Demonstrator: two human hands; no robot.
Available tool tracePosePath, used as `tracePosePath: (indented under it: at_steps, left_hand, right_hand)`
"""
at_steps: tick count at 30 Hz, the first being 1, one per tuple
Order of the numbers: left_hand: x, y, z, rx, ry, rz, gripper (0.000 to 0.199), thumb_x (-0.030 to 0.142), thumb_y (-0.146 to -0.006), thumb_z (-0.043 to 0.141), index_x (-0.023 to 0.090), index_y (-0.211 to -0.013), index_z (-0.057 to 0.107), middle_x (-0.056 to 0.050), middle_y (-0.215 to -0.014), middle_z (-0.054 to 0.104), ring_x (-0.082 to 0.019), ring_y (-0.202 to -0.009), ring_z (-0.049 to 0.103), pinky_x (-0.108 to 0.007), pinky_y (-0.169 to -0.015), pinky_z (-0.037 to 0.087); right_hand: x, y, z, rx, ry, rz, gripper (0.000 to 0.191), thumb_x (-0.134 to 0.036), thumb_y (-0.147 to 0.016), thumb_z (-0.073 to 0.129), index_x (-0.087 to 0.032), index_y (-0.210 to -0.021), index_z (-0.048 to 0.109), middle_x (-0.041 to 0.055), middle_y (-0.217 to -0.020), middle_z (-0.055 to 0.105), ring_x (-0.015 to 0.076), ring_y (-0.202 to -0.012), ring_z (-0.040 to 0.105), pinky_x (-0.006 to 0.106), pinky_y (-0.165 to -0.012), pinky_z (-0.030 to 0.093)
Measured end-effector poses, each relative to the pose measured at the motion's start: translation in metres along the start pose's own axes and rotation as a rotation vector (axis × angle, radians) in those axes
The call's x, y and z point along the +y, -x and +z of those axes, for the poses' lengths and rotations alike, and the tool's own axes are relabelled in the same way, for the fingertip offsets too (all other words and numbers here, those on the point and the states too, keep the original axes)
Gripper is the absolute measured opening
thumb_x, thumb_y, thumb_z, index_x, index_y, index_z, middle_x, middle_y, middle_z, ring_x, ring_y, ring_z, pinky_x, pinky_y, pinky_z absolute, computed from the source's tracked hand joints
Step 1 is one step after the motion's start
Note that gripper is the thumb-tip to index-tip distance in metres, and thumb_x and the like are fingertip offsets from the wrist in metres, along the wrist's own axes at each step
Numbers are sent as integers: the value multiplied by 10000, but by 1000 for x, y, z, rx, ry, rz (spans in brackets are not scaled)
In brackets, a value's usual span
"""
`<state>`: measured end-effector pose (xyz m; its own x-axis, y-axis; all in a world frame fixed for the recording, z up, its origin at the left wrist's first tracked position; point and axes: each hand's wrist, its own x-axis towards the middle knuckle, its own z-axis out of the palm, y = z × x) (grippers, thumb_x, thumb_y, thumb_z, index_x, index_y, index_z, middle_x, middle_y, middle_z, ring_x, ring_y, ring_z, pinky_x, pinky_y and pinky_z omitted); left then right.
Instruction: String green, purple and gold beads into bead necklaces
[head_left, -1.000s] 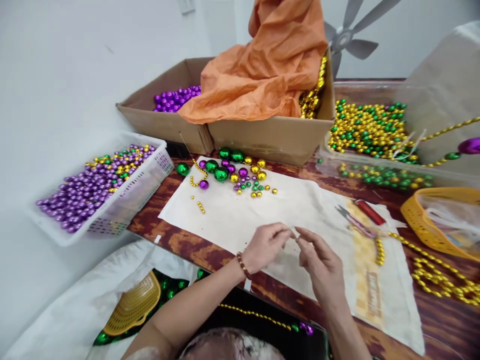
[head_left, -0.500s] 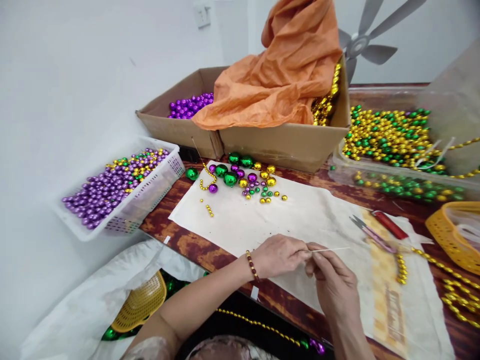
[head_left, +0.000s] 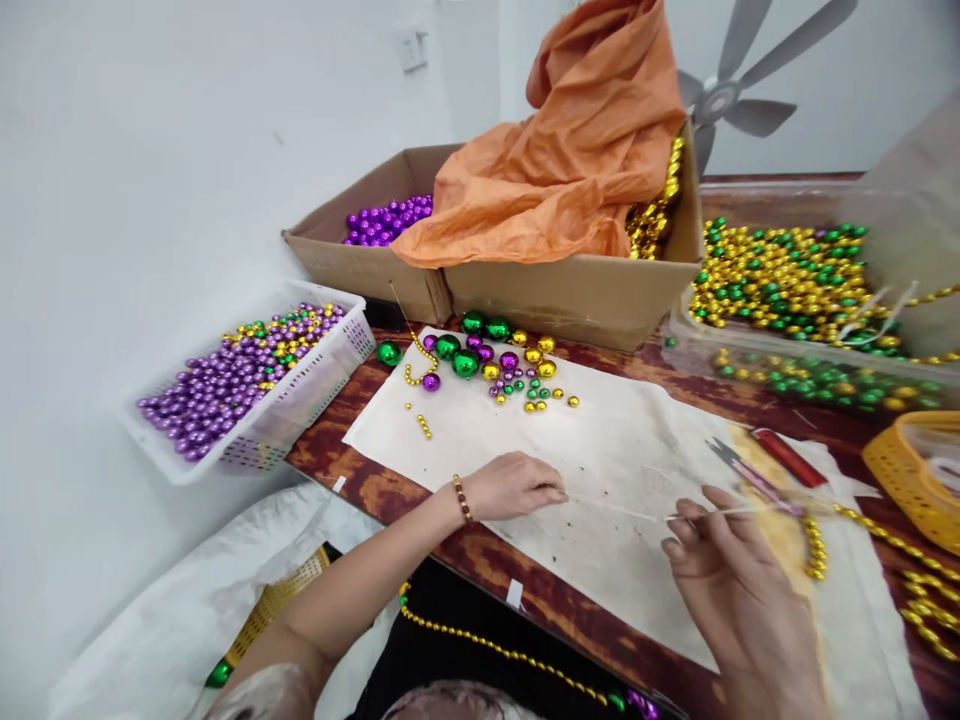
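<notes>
A thin white thread point(head_left: 615, 508) runs between my two hands above the pale cloth point(head_left: 637, 440). My left hand point(head_left: 517, 487) is closed, pinching one end of it. My right hand point(head_left: 739, 580), palm partly turned up, has the thread between its fingertips, and a thin pale end sticks out to the right. To the right lie pink-handled snips point(head_left: 754, 478) and a red-handled tool point(head_left: 790, 457). Loose green beads point(head_left: 465, 363), purple beads point(head_left: 431, 382) and gold beads point(head_left: 547, 369) lie at the cloth's far side, near a short gold bead strand point(head_left: 425, 428).
A white basket of purple beads point(head_left: 225, 390) stands left. Behind are a cardboard box point(head_left: 555, 300) under orange fabric point(head_left: 570, 190) and a clear tub point(head_left: 780, 345) of gold and green beads. A yellow basket point(head_left: 900, 480) and gold bead strings point(head_left: 930, 605) are at right.
My hands have moved apart, the left one leftward and the right one rightward and nearer. The thread is now stretched between them. The view has shifted slightly.
</notes>
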<state>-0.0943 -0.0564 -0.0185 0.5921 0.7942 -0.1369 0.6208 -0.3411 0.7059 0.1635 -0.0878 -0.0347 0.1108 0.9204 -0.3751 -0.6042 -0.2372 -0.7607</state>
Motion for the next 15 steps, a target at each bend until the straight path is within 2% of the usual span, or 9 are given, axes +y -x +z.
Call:
tracePosePath:
  at_steps: [3,8,11,15]
  left_hand:
    - [-17,9,-15,24,-68,-40,192,246,-986,558,163,-916,716,-56,-958,769,-160,-891,688,-249,-805,464]
    - [-33,19,-28,26,-139,-52,219,269,-999,526,172,-943,714,-52,-969,767,-162,-901,689,-249,-812,465]
    - [-41,24,-33,15,-227,-74,213,276,-993,525,186,-956,715,-52,-992,764,-176,-933,688,-261,-822,468]
    - [-59,35,-45,81,-339,-142,212,267,-975,521,207,-964,724,-49,-1008,756,-184,-921,686,-269,-802,474]
  right_hand:
    - [2,6,-6,-31,142,-30,421,-408,-605,950,-194,-893,730,41,-881,742,131,-629,687,189,-476,562]
    - [20,12,-6,-58,438,-18,512,-656,-735,794,-182,-891,680,100,-823,752,247,-655,747,342,-563,642]
    - [19,14,-2,-12,402,-43,529,-674,-704,805,-203,-879,643,41,-675,689,240,-575,720,332,-498,616]
    - [-5,13,-10,-21,234,-48,478,-550,-623,904,-228,-873,654,-15,-599,565,165,-495,602,215,-343,453]
